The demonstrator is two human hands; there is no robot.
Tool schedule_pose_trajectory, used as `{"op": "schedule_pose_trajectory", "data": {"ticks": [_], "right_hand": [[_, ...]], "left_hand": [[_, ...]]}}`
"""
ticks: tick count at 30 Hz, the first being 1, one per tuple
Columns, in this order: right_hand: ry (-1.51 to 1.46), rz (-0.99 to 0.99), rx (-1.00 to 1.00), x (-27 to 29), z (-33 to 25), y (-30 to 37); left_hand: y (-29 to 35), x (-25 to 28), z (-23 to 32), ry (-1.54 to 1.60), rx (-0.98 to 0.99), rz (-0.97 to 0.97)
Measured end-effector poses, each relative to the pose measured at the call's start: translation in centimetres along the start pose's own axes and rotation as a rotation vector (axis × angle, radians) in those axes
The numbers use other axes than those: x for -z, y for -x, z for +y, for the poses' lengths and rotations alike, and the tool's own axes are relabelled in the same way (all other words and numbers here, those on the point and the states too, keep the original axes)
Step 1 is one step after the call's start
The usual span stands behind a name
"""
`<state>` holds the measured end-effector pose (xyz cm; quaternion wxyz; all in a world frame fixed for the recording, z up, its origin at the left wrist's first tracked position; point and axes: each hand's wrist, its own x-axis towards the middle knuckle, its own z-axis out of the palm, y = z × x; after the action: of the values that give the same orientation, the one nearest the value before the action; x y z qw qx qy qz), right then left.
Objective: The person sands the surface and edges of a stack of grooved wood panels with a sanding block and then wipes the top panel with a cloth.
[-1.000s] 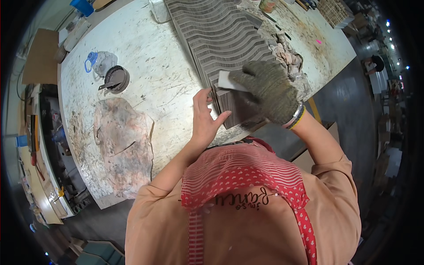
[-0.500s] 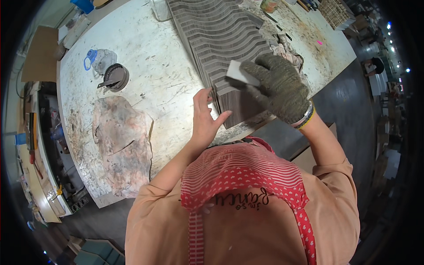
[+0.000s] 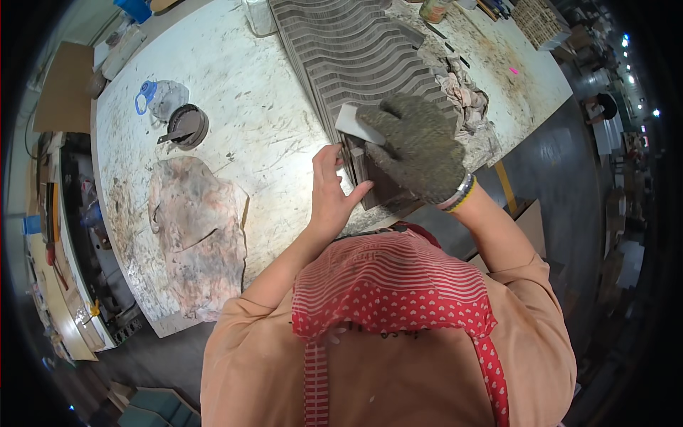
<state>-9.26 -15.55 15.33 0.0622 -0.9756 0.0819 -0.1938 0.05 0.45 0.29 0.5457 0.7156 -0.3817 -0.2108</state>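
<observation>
A row of grey wood-grain strips with wavy edges (image 3: 356, 53) lies packed together on the white worktable (image 3: 263, 92). My bare left hand (image 3: 331, 188) rests against the left side of its near end, thumb and fingers spread apart. Over the near end is my right hand (image 3: 420, 146), in a dark, stained work glove. Its fingers are closed on a white rectangular block (image 3: 361, 126), which lies slantwise across the strips near their left edge. The glove hides part of the strips beneath it and the block's right end.
Left on the table are a round tub of dark paste (image 3: 188, 127) with a spatula, a clear plastic bottle (image 3: 169, 98) and a stained cloth (image 3: 199, 238). Crumpled rags (image 3: 466, 99) lie right of the strips. A jar (image 3: 434, 10) and wicker basket (image 3: 541, 25) stand farther back.
My right hand has moved left and slightly nearer with the white block, to the strips' left edge. My left hand stays in place.
</observation>
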Motion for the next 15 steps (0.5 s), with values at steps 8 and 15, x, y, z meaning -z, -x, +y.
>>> {"op": "schedule_pose_trajectory", "data": {"ticks": [8,15], "right_hand": [[0.002,-0.094,-0.046,-0.5,1.0,1.0],[-0.024,-0.112,-0.061,-0.7,2.7,1.6]], "left_hand": [[-0.1,-0.2,-0.5,-0.041,-0.062,0.034],[0.0,-0.2,-0.2,-0.041,-0.019,0.014]]}}
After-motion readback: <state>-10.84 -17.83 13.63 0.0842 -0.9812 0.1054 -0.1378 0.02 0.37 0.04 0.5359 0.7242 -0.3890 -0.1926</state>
